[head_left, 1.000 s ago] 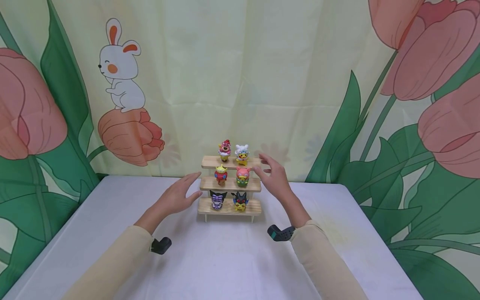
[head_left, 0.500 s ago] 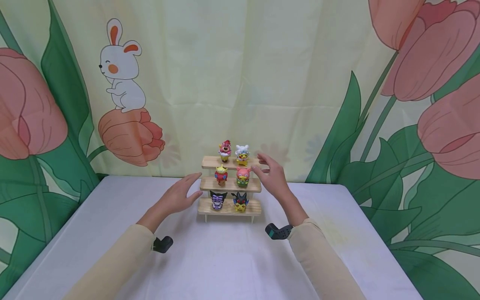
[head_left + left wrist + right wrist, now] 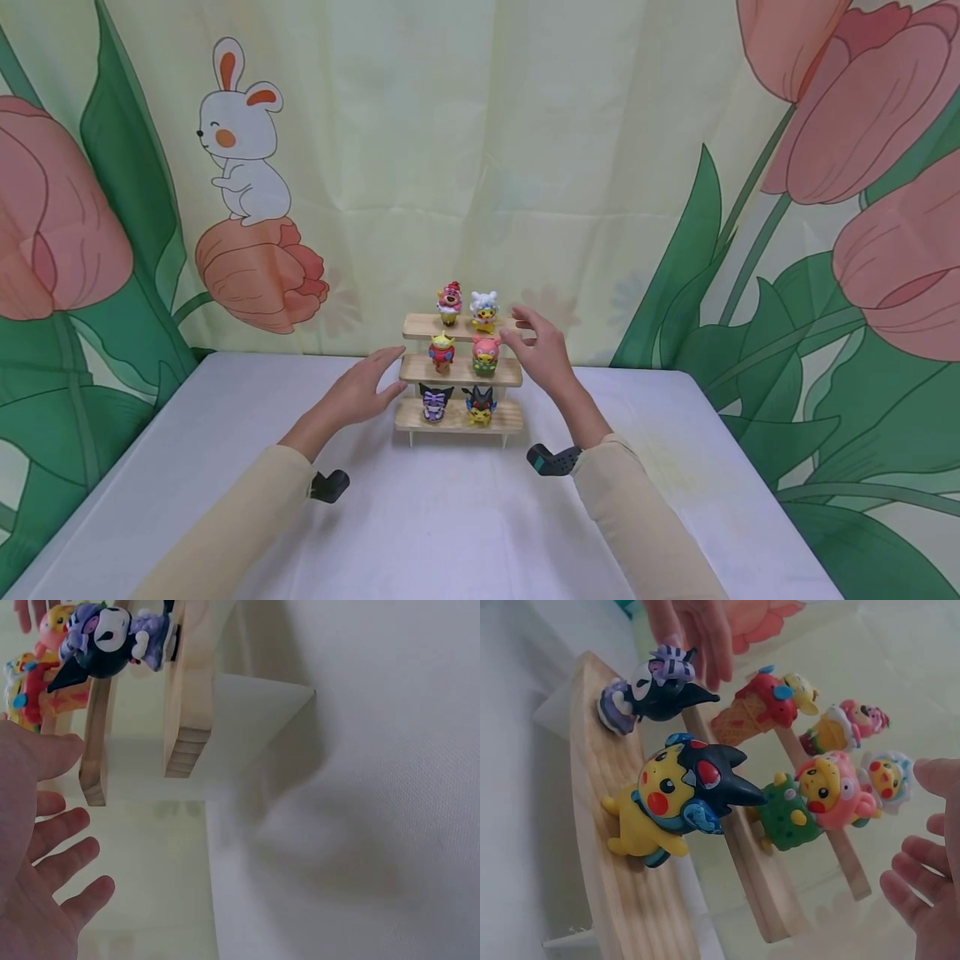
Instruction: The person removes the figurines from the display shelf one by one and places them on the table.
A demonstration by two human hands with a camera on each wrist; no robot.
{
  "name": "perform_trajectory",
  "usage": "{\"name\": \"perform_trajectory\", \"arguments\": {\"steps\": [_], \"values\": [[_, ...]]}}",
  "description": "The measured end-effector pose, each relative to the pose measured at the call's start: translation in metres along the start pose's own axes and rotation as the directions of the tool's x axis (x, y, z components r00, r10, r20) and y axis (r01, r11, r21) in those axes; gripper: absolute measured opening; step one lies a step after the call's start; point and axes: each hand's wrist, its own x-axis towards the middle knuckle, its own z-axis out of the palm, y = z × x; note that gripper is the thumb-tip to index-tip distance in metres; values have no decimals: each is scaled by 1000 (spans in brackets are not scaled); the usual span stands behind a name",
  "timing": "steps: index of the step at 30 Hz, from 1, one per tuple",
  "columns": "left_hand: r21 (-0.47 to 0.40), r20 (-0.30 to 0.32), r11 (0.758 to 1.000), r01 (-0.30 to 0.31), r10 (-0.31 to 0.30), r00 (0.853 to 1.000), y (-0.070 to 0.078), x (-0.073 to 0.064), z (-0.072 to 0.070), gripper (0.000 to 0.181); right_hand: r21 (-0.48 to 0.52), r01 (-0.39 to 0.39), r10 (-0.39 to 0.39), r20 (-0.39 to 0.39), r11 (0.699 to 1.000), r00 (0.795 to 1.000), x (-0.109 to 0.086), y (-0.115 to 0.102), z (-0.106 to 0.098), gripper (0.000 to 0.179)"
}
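Note:
A three-tier wooden display stand [image 3: 461,369] bears two small figurines on each tier. On the bottom are a purple-and-black figurine [image 3: 434,402] and a Pikachu in a dark hood [image 3: 671,796]. The middle tier carries a green alien figurine in red [image 3: 442,353] and a pink-hooded Pikachu [image 3: 817,799]. Up top stand a pink bear figurine [image 3: 450,302] and a white-hooded Pikachu [image 3: 484,312]. My left hand [image 3: 362,388], fingers extended, is beside the stand's left end. At the right end, my right hand [image 3: 542,350] has its fingers loosely bent, close to the upper tiers, holding nothing.
A white cloth covers the table [image 3: 442,517]. Behind it hangs a pale curtain [image 3: 555,167] printed with tulips and a rabbit. Each wrist wears a black camera; the left one [image 3: 330,486] hangs over the cloth.
Both hands have drifted slightly inward, the left one rightward and the right one leftward. The stand and its figurines keep their places.

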Motion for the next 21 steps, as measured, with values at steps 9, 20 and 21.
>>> {"name": "perform_trajectory", "arguments": {"steps": [9, 20, 21], "values": [[-7, 20, 1000, 21, -21, 1000, 0, 4, 2, 69, -1, -5, 5, -6, 1000, 1000, 4, 3, 3, 50], [5, 15, 1000, -5, 5, 1000, -3, 7, 3, 67, 9, -24, 24, -5, 1000, 1000, 10, 3, 9, 52], [5, 15, 1000, -8, 8, 1000, -3, 8, 3, 67, 8, -26, 26, -4, 1000, 1000, 10, 3, 9, 52]]}}
